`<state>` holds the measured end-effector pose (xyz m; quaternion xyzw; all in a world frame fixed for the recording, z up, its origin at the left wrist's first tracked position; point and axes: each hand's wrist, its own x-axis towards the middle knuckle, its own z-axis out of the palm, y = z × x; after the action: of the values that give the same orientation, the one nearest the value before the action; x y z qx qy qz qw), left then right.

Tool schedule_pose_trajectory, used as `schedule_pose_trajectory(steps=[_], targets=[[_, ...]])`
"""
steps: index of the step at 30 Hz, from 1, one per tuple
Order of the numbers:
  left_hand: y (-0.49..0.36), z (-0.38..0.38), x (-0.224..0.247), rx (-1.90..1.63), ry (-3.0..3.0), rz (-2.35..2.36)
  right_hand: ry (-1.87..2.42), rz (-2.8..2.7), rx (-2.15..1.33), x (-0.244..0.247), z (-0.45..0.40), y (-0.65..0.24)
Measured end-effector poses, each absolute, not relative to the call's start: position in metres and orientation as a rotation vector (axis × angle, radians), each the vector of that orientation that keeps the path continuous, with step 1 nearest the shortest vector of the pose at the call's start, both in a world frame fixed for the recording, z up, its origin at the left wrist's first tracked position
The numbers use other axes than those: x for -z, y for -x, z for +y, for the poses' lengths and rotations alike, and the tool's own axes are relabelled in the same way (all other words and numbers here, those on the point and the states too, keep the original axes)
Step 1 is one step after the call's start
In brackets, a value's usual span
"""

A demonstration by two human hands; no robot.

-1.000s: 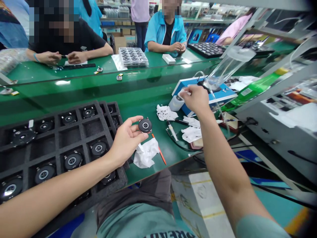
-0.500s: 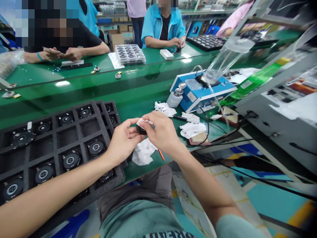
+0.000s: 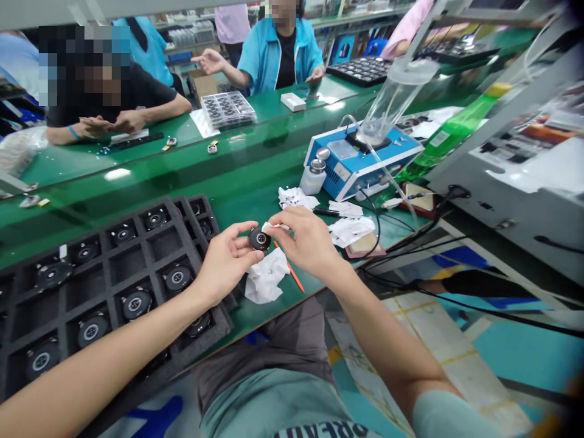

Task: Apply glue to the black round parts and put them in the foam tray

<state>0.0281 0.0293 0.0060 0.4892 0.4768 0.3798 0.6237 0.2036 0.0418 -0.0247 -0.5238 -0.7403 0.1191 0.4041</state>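
My left hand (image 3: 229, 255) grips a round black watch body (image 3: 260, 239) by its edge, its sensor side turned up toward me. In my right hand (image 3: 303, 240) a small white wipe (image 3: 269, 227) is pinched between thumb and fingers, touching or very close to the watch body's upper right edge. Below the hands, a crumpled white tissue (image 3: 264, 281) lies on the green bench, beside an orange stick (image 3: 295, 277). Left of my left hand is a black foam tray (image 3: 121, 264) with several similar watch bodies (image 3: 137, 302) in its compartments.
Beyond my right hand are a white pump bottle (image 3: 313, 176), a blue machine (image 3: 365, 159) with a clear tube, and a green bottle (image 3: 460, 131). Used wipes (image 3: 351, 231) and cables lie at the right. Two people sit across the bench near a clear divided box (image 3: 228, 109).
The wipe has come off the watch body's face to its edge, and my right hand has shifted slightly right. The watch's sensor side now shows. A person opposite has raised one hand.
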Motion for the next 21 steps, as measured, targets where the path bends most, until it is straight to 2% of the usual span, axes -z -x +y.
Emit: schedule_pose_trajectory(steps=[7,14,21], targets=[[-0.030,0.030,-0.007,-0.874,-1.118,1.082,1.166,-1.878,-0.412,0.026,0.037,-0.213],[-0.029,0.027,-0.004,-0.804,-1.173,1.088,1.258,-1.778,-0.690,0.022,0.041,-0.218],[-0.029,0.027,0.001,-0.741,-1.250,1.031,1.085,-2.073,-0.501,0.015,0.040,-0.207]])
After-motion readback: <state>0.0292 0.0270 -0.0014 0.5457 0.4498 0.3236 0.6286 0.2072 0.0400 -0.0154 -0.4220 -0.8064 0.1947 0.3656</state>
